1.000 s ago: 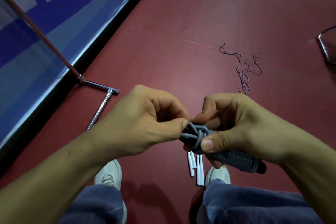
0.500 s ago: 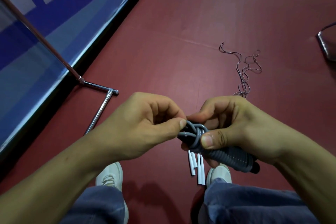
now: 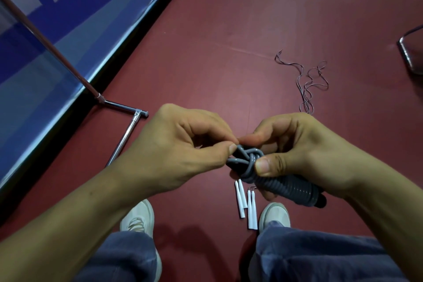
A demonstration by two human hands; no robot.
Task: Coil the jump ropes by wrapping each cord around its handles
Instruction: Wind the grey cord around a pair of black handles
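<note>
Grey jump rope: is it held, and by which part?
Right hand grips the grey jump rope round its wrapped handles; left hand pinches its knotted cord.

Cord [image 3: 248, 159] grey; handles [image 3: 290, 188] darker grey, ribbed, black-tipped. Floor [image 3: 229, 18] dark red. Four small tubes [image 3: 240, 199] white. Shoes [image 3: 139, 215] white, trousers [image 3: 309, 256] slate blue. Panel [image 3: 34, 64] blue with pale grey blocks.

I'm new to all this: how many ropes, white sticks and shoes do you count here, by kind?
Grey jump rope: 1
Thin loose cord: 1
White sticks: 4
White shoes: 2
Total: 8
</note>
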